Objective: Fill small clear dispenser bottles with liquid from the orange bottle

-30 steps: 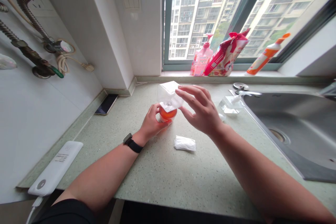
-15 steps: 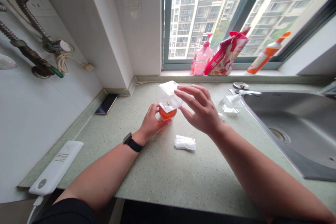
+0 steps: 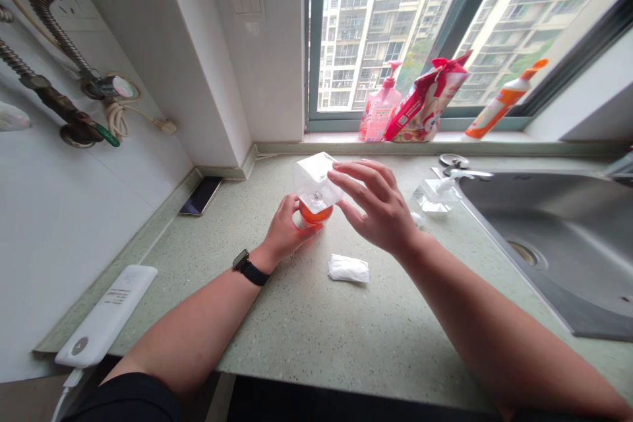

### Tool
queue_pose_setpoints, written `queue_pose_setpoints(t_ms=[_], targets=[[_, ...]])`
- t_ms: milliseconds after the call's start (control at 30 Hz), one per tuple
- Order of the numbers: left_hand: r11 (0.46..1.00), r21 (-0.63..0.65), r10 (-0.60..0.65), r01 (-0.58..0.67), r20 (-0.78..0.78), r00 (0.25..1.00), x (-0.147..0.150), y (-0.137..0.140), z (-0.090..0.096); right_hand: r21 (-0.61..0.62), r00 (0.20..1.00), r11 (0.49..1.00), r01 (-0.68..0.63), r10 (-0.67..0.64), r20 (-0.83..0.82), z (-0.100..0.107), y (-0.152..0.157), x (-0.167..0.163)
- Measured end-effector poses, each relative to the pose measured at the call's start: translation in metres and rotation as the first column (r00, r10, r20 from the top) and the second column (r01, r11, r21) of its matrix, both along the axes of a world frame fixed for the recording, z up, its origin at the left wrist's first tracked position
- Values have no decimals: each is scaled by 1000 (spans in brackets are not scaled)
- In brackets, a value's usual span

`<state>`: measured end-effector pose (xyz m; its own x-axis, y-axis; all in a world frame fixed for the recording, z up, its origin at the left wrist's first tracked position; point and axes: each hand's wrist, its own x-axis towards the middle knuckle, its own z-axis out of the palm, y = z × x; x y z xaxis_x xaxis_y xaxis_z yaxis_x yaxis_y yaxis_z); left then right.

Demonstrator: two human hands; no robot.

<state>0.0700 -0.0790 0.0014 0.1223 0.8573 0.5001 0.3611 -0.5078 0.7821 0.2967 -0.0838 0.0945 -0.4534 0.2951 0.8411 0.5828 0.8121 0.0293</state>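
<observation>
I see the tabletop [image 3: 306, 316] running from the tiled wall at its left edge to the sink [image 3: 558, 244] at its right. Near the middle, toward the back edge under the window, stands the clear bottle [image 3: 316, 188]: a boxy transparent body tipped over an orange base [image 3: 314, 213]. I judge it light, rigid plastic, smooth and likely slippery, so the round lower part is the safest place to hold. Its long axis runs roughly upright, leaning up and toward the left rear corner.

My left hand [image 3: 287, 232] has its grip closed around the orange base. My right hand [image 3: 380, 208] is open, fingers [image 3: 346, 178] spread and touching the clear body's right side.

A crumpled white wipe [image 3: 349, 269] lies just in front.
</observation>
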Motion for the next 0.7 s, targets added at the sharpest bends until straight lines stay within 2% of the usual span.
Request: queue_pose_setpoints(t_ms=[700], targets=[[999, 0, 47, -47, -20, 999, -2, 0, -4, 64, 1000, 998, -19, 18, 8, 3, -1, -2]])
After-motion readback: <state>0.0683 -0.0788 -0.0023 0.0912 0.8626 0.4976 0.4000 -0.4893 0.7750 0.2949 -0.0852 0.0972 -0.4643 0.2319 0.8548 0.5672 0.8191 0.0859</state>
